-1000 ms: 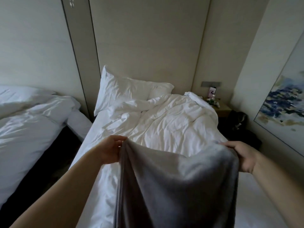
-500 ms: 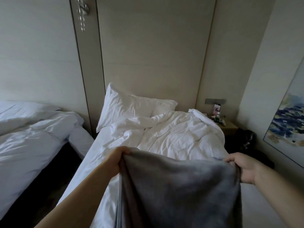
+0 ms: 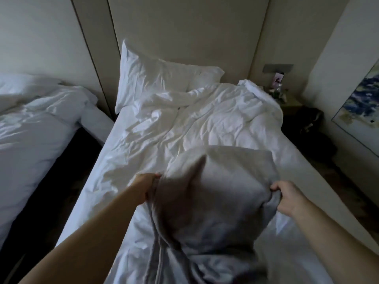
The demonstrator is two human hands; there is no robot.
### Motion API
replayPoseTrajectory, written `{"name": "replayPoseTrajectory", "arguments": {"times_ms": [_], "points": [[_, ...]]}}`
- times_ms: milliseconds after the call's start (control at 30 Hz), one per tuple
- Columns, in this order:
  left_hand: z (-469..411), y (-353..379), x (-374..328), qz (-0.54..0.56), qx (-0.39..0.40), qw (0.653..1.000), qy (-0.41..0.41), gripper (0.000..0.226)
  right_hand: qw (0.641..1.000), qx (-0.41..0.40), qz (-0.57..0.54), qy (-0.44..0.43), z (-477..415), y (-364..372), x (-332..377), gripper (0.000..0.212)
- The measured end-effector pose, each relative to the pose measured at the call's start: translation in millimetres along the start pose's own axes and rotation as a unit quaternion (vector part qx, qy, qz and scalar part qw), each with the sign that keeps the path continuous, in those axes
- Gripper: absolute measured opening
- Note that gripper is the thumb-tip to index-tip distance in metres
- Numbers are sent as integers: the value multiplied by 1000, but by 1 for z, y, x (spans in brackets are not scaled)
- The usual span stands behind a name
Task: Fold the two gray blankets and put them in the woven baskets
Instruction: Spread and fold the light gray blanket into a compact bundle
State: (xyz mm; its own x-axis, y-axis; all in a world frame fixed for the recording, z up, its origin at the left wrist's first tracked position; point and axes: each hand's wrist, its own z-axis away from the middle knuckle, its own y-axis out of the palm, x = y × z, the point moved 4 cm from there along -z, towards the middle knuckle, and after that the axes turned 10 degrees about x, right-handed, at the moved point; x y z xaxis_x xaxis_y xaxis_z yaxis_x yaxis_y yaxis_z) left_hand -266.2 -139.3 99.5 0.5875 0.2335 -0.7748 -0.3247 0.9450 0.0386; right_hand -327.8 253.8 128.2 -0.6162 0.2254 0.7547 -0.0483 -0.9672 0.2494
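Observation:
A gray blanket (image 3: 213, 197) billows over the foot half of the white bed (image 3: 160, 140), its far edge flung forward and puffed up in the air. My left hand (image 3: 143, 184) grips the blanket's left edge. My right hand (image 3: 287, 198) grips its right edge, fingers curled into the cloth. The rest of the blanket trails down toward me at the bottom of the view. No woven basket and no second gray blanket are in view.
A white pillow (image 3: 155, 78) leans on the headboard wall. A second white bed (image 3: 34, 128) stands at left across a dark gap. A nightstand (image 3: 287, 99) with small items and a dark bag (image 3: 311, 121) sit at right, under a framed painting (image 3: 361, 103).
Both hands have dropped lower and moved forward over the bed, and the blanket's top edge, held taut before, has flipped forward and ballooned above the duvet. My view has tilted down.

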Motion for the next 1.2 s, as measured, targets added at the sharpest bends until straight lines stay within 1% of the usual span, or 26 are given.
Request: {"name": "replayPoseTrajectory", "arguments": {"times_ms": [67, 100, 133, 200, 233, 300, 333, 400, 467, 500, 533, 567, 633, 667, 700, 733, 800, 833, 867, 933, 1033, 1100, 1133, 1200], "points": [[5, -2, 58, -27, 47, 993, -107, 43, 995, -36, 31, 87, 0, -19, -54, 17], [10, -5, 83, -70, 61, 985, -146, 44, 990, -53, 37, 122, 3, -29, -76, 17], [14, -7, 104, -143, 71, 971, -177, 42, 985, -65, 44, 151, 5, -38, -93, 19], [21, -12, 132, -302, 74, 926, -213, 41, 975, -57, 65, 205, 8, -50, -116, 26], [22, -13, 139, -349, 64, 908, -222, 42, 968, -45, 75, 234, 10, -54, -122, 31], [23, -13, 146, -379, 55, 894, -234, 42, 954, -42, 77, 287, 12, -59, -130, 39], [21, -12, 148, -403, 63, 881, -238, 42, 949, -46, 82, 300, 11, -61, -130, 39], [20, -6, 151, -432, 105, 856, -264, 44, 949, -56, 96, 295, 7, -63, -128, 32], [21, 1, 155, -426, 150, 841, -299, 52, 954, -52, 86, 282, 3, -61, -123, 27], [20, 4, 155, -443, 163, 832, -293, 58, 956, -49, 82, 276, 1, -59, -120, 25], [16, 8, 153, -474, 172, 821, -267, 62, 958, -44, 82, 271, 0, -57, -117, 24], [13, 13, 149, -515, 179, 807, -225, 58, 959, -39, 83, 267, 0, -54, -114, 24], [6, 25, 137, -574, 187, 783, -148, 29, 963, -22, 87, 254, -1, -49, -109, 27], [4, 29, 129, -595, 181, 775, -111, 26, 966, -11, 89, 244, -1, -47, -106, 29], [2, 32, 120, -607, 166, 774, -66, 31, 969, -2, 90, 231, -2, -45, -101, 30], [-1, 32, 111, -605, 138, 784, -19, 34, 972, 4, 88, 217, -1, -43, -97, 29], [2, 26, 89, -557, 48, 826, 69, 31, 979, 14, 85, 186, 0, -41, -84, 29], [5, 22, 76, -526, -2, 843, 112, 29, 982, 16, 85, 168, 1, -40, -76, 30], [11, 20, 63, -499, -51, 851, 158, 28, 985, 15, 88, 146, 2, -40, -67, 30], [24, 17, 34, -440, -136, 852, 249, 24, 990, 5, 107, 91, 3, -42, -48, 30], [49, 14, -20, -369, -227, 829, 354, 19, 981, -34, 188, -28, 7, -47, -8, 37], [61, 14, -59, -339, -256, 822, 379, 22, 972, -50, 193, -127, 16, -41, 30, 35], [66, 15, -78, -312, -264, 831, 376, 25, 967, -53, 175, -175, 22, -36, 51, 31], [71, 16, -110, -215, -255, 874, 354, 30, 957, -54, 129, -255, 36, -20, 97, 24]]}}
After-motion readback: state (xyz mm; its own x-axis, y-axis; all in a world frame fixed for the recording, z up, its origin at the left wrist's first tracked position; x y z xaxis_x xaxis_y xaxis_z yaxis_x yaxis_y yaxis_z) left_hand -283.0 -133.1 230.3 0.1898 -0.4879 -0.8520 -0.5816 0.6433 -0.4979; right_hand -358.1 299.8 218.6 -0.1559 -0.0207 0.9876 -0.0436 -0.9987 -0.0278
